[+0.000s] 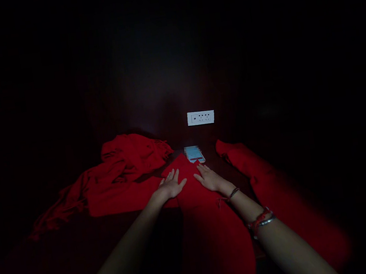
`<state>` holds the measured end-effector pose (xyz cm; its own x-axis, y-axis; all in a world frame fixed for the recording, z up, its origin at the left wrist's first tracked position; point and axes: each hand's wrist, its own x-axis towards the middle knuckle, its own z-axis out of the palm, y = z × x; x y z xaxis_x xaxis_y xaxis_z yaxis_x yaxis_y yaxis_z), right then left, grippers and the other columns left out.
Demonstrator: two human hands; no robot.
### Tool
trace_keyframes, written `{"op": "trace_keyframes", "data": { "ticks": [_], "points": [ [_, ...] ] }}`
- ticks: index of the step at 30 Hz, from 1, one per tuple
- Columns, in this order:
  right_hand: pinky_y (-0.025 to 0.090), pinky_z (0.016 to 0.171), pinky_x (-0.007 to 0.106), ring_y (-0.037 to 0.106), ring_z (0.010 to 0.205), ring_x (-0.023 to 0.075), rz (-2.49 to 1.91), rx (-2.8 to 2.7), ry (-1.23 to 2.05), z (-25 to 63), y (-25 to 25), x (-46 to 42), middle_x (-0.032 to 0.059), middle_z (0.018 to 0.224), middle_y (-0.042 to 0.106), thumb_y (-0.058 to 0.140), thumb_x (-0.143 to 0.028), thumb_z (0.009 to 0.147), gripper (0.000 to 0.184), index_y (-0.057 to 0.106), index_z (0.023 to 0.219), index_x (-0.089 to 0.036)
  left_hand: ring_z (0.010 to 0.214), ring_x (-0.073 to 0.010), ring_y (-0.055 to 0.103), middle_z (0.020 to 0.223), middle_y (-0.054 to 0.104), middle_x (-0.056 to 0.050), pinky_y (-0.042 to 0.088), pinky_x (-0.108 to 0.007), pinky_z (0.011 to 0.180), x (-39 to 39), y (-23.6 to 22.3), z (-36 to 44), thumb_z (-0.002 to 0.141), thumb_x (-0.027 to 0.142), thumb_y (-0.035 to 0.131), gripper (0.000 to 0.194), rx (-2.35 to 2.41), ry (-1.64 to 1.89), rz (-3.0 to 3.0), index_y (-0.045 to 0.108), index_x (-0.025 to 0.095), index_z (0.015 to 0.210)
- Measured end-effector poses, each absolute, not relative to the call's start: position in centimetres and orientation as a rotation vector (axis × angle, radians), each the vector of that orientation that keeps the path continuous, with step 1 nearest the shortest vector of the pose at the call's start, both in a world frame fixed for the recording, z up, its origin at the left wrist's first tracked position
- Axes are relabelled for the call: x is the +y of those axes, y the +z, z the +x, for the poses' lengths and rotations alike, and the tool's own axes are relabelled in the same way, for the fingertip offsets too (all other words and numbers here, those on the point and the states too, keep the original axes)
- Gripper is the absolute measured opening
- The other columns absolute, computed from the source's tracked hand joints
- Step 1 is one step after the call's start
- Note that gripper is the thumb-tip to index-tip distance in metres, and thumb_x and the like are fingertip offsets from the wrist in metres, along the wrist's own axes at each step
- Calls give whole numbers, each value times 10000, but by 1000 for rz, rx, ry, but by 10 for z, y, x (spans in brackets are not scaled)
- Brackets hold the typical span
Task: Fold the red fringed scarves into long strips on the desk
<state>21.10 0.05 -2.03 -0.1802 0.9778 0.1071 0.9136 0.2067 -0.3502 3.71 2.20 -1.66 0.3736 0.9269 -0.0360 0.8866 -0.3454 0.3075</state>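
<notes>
A long red cloth [212,223] runs from the middle of a dark surface down toward me and past its front edge. My left hand [172,184] lies flat on the cloth's left side near its far end, fingers spread. Opposite it, my right hand [208,178] rests on the right side with fingers stretched out and thumb pointing inward. Bracelets circle my right wrist and forearm. Just beyond the cloth's far end is a lit phone [194,154]. To the left, a flat red cloth [120,198] reaches beside my left hand.
A crumpled red scarf with fringes [131,155] is heaped at the back left. Another red cloth [279,191] stretches along the right side. A white socket panel [200,117] is on the dark wall behind. The outer areas are too dark to make out.
</notes>
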Motion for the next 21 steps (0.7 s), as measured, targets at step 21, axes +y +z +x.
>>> {"op": "trace_keyframes", "data": {
  "ticks": [21],
  "points": [
    [30, 925, 532, -59, 1209, 344, -1957, -2391, 351, 176, -1, -17, 26, 1375, -19, 228, -613, 734, 661, 108, 1300, -292, 653, -176, 563, 619, 603, -14, 425, -256, 599, 126, -1, 47, 572, 330, 602, 203, 1329, 765, 1855, 552, 144, 638]
  ]
}}
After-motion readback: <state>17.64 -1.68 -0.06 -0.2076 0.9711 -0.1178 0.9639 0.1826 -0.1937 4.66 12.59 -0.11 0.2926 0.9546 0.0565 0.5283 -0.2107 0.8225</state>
